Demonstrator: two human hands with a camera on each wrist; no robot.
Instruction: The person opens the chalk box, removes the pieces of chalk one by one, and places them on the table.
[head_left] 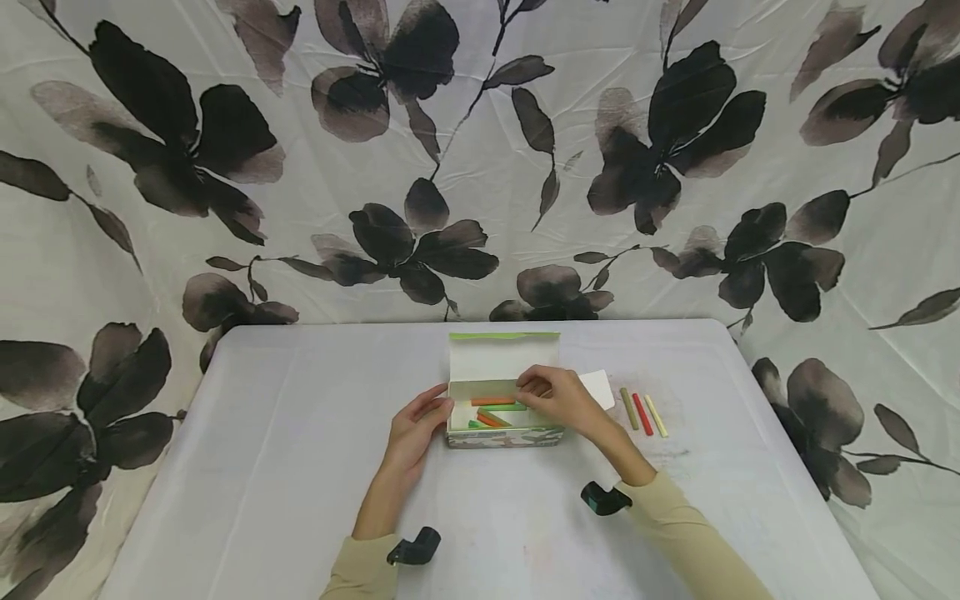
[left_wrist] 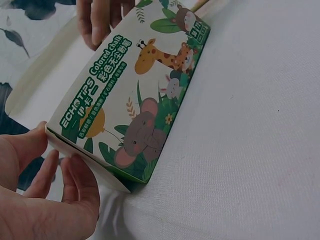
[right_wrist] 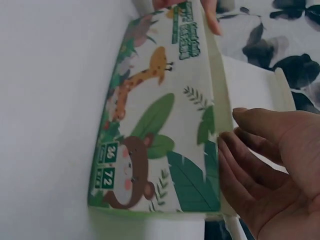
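Left hand [head_left: 414, 432]: touches the left end of the chalk box [head_left: 504, 439]; whether it grips, cannot tell.
Orange stick [head_left: 492, 402]: inside, long axis left-to-right, just left of the nearer right hand [head_left: 557, 398].
Right hand: bent fingers over the box's right end; any hold hidden.

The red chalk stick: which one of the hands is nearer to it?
The right hand. It is at the right end of the box, left of the red chalk stick; the left hand is at the box's left end, farther away.
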